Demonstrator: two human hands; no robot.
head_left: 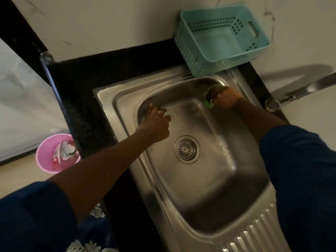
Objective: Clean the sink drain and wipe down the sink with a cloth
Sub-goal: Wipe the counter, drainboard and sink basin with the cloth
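Note:
A stainless steel sink (120, 104) fills the middle of the view, with a round slotted drain (186, 149) in its floor. My right hand (225, 98) is at the far right corner of the basin and grips a green scrubbing pad (208, 104) against the wall. My left hand (157, 122) is in the far left part of the basin, fingers curled, with small pale bits of debris (169, 111) at its fingertips; whether it pinches them I cannot tell. Both forearms reach in from dark blue sleeves.
A turquoise perforated basket (185, 42) stands on the black counter behind the sink. A steel tap (294, 93) juts in from the right. A pink bucket (43, 157) with scraps sits on the floor at left. The ribbed drainboard (254, 235) lies at the near right.

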